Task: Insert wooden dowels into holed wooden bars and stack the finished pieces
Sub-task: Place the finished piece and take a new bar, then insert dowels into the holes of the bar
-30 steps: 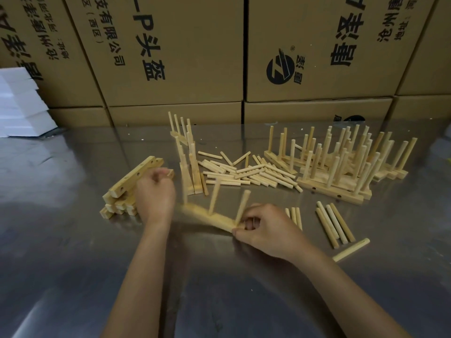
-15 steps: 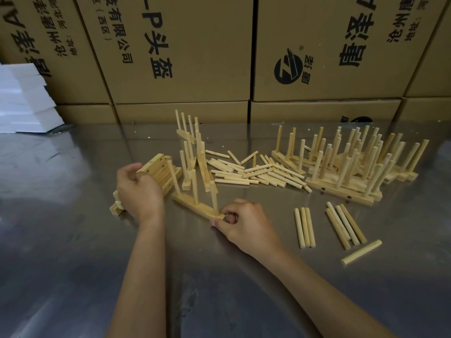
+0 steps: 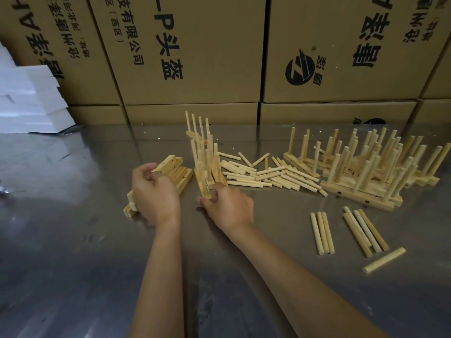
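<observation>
Dowels are lying loose nearest the viewer: a single dowel [image 3: 384,260] well to the right of the right hand [image 3: 228,207] and closer than it, then a set of four dowels [image 3: 364,231] and a set of three dowels [image 3: 322,232] side by side on the metal table [image 3: 73,240], all to the right of that hand. The right hand is resting on the table with its fingers curled, pinching the near end of a dowelled bar [image 3: 205,181] whose pegs are pointing upward. That bar is running away from the hand and sitting against a small cluster of finished pieces [image 3: 202,147] standing just beyond it. The left hand [image 3: 153,193], just left of the right hand, is closing loosely over the near part of a stack of holed bars [image 3: 174,170]; whether its fingers are actually gripping a bar I cannot tell, since the back of the hand is covering them. The stack is lying flat, slanting away to the right of that hand, with holes showing along the bar edges. Farther out and to the right of the right hand, a heap of loose dowels [image 3: 268,173] is spreading across the table, and beyond that, farther right, a large group of finished pieces [image 3: 366,176] is standing with pegs upright or slightly tilted. White foam blocks [image 3: 29,101] are sitting far to the left, and cardboard boxes [image 3: 195,57] are forming a wall behind everything.
</observation>
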A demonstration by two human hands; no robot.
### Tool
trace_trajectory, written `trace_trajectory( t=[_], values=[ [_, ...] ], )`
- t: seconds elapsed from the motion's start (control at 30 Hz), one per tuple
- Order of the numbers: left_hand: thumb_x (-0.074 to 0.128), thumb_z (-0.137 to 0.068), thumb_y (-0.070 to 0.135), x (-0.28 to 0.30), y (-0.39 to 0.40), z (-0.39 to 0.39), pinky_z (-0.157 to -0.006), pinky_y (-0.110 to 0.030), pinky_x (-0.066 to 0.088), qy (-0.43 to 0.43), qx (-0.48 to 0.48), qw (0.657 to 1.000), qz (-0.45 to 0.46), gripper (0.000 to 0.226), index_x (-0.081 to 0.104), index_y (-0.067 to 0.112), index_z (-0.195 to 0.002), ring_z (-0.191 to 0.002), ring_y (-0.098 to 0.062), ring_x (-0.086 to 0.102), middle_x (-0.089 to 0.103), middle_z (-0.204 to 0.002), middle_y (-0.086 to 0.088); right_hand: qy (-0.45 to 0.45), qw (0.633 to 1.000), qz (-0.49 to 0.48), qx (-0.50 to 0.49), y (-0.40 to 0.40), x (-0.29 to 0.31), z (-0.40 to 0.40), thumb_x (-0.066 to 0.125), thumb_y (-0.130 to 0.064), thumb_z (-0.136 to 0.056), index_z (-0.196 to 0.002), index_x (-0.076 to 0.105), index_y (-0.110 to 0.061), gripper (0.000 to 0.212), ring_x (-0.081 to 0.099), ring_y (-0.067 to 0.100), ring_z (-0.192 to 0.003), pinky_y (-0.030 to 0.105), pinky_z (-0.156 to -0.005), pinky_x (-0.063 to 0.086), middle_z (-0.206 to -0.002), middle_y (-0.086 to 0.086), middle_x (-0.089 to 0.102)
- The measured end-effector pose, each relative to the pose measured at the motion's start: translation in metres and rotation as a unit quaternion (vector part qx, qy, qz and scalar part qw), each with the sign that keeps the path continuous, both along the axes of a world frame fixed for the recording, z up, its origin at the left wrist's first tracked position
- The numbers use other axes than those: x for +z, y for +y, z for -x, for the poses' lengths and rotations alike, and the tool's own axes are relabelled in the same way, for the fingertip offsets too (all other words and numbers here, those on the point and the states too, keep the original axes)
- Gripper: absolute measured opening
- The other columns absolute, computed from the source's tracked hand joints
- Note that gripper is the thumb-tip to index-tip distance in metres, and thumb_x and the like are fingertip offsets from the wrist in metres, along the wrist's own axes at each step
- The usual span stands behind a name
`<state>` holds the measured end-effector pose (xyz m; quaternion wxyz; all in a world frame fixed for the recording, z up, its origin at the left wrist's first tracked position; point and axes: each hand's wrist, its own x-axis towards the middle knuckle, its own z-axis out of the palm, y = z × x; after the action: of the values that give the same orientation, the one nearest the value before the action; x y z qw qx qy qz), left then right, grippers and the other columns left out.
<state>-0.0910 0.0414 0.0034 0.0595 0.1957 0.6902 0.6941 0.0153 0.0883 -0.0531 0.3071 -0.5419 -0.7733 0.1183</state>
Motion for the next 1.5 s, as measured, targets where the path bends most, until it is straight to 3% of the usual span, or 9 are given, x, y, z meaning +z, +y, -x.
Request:
trace_trajectory(
  t=[0.27,0.5,0.67,0.77,0.87,1.0,1.1,1.3,1.5],
  values=[
    [0.056,-0.091,0.009,-0.006,-0.003,-0.013,-0.068,-0.034,0.038,0.207,-0.074,0.949,0.228,0.021,0.075,0.012,-0.096,-0.090,-0.036,0.063,0.073,-0.100,-0.015,-0.025,0.996,0.032,-0.076,0.019,0.006,0.017,0.055,-0.074,-0.081,-0.082,0.071,-0.018,0.058,0.064,0.025,-0.087,0.032,-0.066,0.036,-0.087,0.003,0.070],
    [0.066,-0.093,0.025,-0.017,0.002,-0.019,-0.100,-0.042,0.040,0.302,-0.146,0.861,0.382,0.032,0.067,0.006,-0.120,-0.127,-0.035,0.046,0.066,-0.119,-0.019,0.066,0.990,0.125,0.029,0.010,0.006,-0.007,0.060,-0.063,-0.085,-0.056,0.052,-0.017,0.055,0.058,0.013,-0.067,0.028,-0.062,0.038,-0.059,-0.006,0.057],
    [0.063,-0.092,0.021,-0.014,-0.001,-0.020,-0.098,-0.044,0.042,0.362,-0.092,0.815,0.444,0.033,0.062,0.010,-0.123,-0.119,-0.038,0.053,0.056,-0.128,-0.019,0.175,0.956,0.200,0.123,-0.008,0.008,-0.039,0.066,-0.035,-0.093,-0.070,0.065,-0.010,0.034,0.050,0.002,-0.063,0.021,-0.063,0.037,-0.068,-0.006,0.057],
    [0.058,-0.095,0.018,-0.014,-0.003,-0.017,-0.093,-0.044,0.046,0.330,-0.088,0.816,0.466,0.031,0.061,0.008,-0.124,-0.112,-0.040,0.057,0.049,-0.132,-0.018,0.179,0.945,0.230,0.150,-0.022,0.014,-0.063,0.066,-0.031,-0.092,-0.081,0.073,-0.013,0.022,0.057,0.001,-0.083,0.017,-0.074,0.039,-0.089,-0.009,0.065],
    [0.058,-0.093,0.016,-0.016,-0.002,-0.019,-0.088,-0.042,0.048,0.299,-0.088,0.823,0.475,0.030,0.062,0.007,-0.122,-0.112,-0.039,0.059,0.056,-0.125,-0.018,0.213,0.946,0.198,0.145,-0.033,0.025,-0.097,0.066,-0.025,-0.092,-0.075,0.071,-0.026,0.018,0.060,-0.007,-0.077,0.010,-0.070,0.041,-0.076,-0.021,0.069],
    [0.059,-0.093,0.012,-0.019,0.001,-0.014,-0.082,-0.043,0.049,0.249,-0.079,0.852,0.453,0.029,0.059,0.004,-0.121,-0.110,-0.040,0.061,0.065,-0.115,-0.020,0.100,0.993,0.009,-0.063,-0.034,0.038,-0.167,0.062,-0.028,-0.090,-0.078,0.068,-0.029,0.013,0.059,0.003,-0.069,0.024,-0.061,0.041,-0.069,-0.018,0.063],
    [0.056,-0.096,0.020,-0.019,-0.003,-0.010,-0.071,-0.039,0.043,0.250,-0.084,0.843,0.469,0.021,0.066,0.007,-0.109,-0.099,-0.037,0.062,0.066,-0.103,-0.017,0.024,0.987,0.069,-0.146,-0.028,0.037,-0.214,0.063,-0.037,-0.086,-0.072,0.067,-0.021,0.022,0.061,0.013,-0.070,0.029,-0.060,0.044,-0.063,-0.012,0.063],
    [0.062,-0.088,0.050,-0.009,-0.007,-0.020,-0.066,-0.034,0.045,0.243,-0.210,0.824,0.468,0.038,0.063,0.013,-0.079,-0.078,-0.025,0.058,0.062,-0.079,-0.006,0.019,0.984,0.148,-0.101,-0.024,0.031,-0.217,0.076,-0.055,-0.073,-0.056,0.056,-0.018,0.045,0.055,0.010,-0.058,0.029,-0.054,0.035,-0.047,-0.012,0.050],
    [0.067,-0.085,0.031,-0.004,-0.002,-0.056,-0.057,-0.027,0.040,0.153,-0.374,0.859,0.313,0.033,0.044,0.018,-0.066,-0.065,-0.020,0.056,0.058,-0.066,-0.003,-0.032,0.984,0.155,-0.086,-0.031,0.027,-0.194,0.075,-0.041,-0.078,-0.064,0.062,-0.018,0.030,0.060,0.009,-0.067,0.028,-0.057,0.039,-0.061,-0.008,0.064]
  ],
)
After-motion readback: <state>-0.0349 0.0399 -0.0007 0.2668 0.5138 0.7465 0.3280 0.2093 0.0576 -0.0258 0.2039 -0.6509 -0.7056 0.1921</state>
